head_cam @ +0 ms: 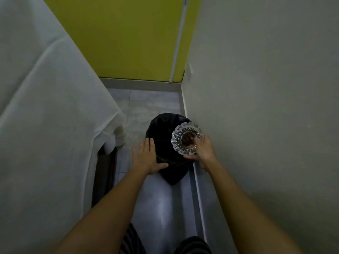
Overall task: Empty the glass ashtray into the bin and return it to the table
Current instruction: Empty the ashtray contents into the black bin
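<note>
The right hand has its grip closed on the rim of the cut-glass ashtray, tipped over the black-lined bin on the floor (bin contents cannot be made out). At nine o'clock from the ashtray, the left hand lies flat, fingers spread, on the bin's edge; a white-sheeted bed fills ten o'clock.

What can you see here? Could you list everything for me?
Glass ashtray: one, clear cut glass, held above the bin.
Bin: one, lined with a black bag, on the floor by the right wall.
Cloth: one, white, draped over furniture on the left.
Wall panel: one, yellow-green, far end.
Wall: one, pale grey, right.
Floor: grey, shiny.
Left hand: open, at the bag's edge.
Right hand: gripping the ashtray.
</note>
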`<state>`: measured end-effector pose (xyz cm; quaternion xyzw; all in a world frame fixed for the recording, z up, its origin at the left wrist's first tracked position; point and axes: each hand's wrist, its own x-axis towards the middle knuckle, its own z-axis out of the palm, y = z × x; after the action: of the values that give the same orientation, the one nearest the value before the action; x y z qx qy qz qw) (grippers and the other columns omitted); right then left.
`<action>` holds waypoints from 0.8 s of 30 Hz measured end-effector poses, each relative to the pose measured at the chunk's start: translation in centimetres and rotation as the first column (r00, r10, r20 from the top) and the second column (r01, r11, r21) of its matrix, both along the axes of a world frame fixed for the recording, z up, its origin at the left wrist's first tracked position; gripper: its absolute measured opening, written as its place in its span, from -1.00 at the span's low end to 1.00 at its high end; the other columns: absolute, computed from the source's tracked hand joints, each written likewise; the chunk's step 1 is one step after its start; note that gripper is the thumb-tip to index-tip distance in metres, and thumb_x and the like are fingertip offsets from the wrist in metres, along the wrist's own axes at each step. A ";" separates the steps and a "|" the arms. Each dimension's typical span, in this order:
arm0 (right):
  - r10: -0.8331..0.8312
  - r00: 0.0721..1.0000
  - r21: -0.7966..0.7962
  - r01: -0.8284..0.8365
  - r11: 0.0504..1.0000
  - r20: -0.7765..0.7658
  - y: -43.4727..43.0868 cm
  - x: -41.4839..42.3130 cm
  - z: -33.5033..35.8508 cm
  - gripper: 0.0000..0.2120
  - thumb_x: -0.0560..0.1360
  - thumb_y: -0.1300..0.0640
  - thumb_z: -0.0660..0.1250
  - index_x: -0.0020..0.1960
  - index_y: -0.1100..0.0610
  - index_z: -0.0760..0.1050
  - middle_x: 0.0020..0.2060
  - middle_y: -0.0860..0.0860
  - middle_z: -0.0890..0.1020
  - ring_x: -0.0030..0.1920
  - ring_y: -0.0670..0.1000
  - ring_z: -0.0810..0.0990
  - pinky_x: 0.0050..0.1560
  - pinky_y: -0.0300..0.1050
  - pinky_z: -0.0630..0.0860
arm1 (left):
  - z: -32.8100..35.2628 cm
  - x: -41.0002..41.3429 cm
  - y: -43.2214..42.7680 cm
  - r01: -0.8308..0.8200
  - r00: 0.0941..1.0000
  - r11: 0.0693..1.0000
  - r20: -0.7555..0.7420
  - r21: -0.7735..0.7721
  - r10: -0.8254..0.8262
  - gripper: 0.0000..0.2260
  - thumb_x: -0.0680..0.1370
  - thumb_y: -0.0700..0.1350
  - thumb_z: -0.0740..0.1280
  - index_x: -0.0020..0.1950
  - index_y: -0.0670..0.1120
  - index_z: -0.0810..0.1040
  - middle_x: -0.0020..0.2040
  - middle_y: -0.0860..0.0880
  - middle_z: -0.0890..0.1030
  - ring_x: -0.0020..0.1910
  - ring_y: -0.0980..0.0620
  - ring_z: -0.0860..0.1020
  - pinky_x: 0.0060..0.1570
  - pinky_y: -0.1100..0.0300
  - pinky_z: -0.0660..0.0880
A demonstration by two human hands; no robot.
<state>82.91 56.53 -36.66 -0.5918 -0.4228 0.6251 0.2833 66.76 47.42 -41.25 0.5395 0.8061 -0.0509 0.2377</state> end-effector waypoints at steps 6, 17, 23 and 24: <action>-0.102 0.992 0.147 0.090 0.985 0.072 4.9 -0.9 -11.9 -0.72 0.56 0.35 0.11 0.21 0.10 0.32 0.13 0.11 0.48 0.04 0.20 0.58 -0.49 -0.01 0.65 | -12.3 0.1 3.0 -0.145 0.988 0.987 -0.042 0.075 0.149 0.14 0.31 0.57 0.07 0.56 -0.17 -0.27 0.58 -0.22 -0.22 0.56 -0.20 -0.22 0.46 -0.22 -0.23; -0.150 0.827 0.617 -0.271 0.738 0.543 6.4 -1.2 -16.2 -0.65 0.47 0.40 0.17 0.18 0.14 0.48 0.01 0.26 0.64 -0.03 0.25 0.61 0.01 0.02 0.56 | -16.5 -0.2 4.4 -0.155 0.985 0.988 -0.078 0.023 0.157 0.16 0.32 0.56 0.08 0.54 -0.23 -0.29 0.58 -0.20 -0.23 0.54 -0.21 -0.29 0.46 -0.22 -0.24; -0.067 0.402 0.401 -0.855 0.329 0.913 6.0 -0.9 -15.7 -0.67 0.52 0.31 0.23 0.26 0.10 0.38 0.10 0.19 0.61 0.01 0.30 0.60 -0.06 0.18 0.59 | -16.4 -0.1 4.9 -0.183 0.979 0.983 -0.085 0.033 0.185 0.16 0.32 0.55 0.12 0.55 -0.24 -0.25 0.59 -0.20 -0.19 0.54 -0.22 -0.27 0.46 -0.21 -0.24; -0.086 0.421 0.425 -0.845 0.326 0.903 5.7 -0.8 -15.8 -0.66 0.52 0.31 0.22 0.27 0.12 0.38 0.11 0.18 0.61 0.01 0.30 0.60 -0.06 0.19 0.59 | -16.3 0.0 4.8 -0.183 0.978 0.983 -0.095 0.028 0.185 0.16 0.32 0.55 0.11 0.55 -0.24 -0.25 0.59 -0.20 -0.19 0.54 -0.22 -0.27 0.46 -0.21 -0.24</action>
<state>82.15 62.26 -52.45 -0.4218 -0.8984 0.0147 0.1210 66.81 52.20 -57.55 0.4619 0.8635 -0.0470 0.1968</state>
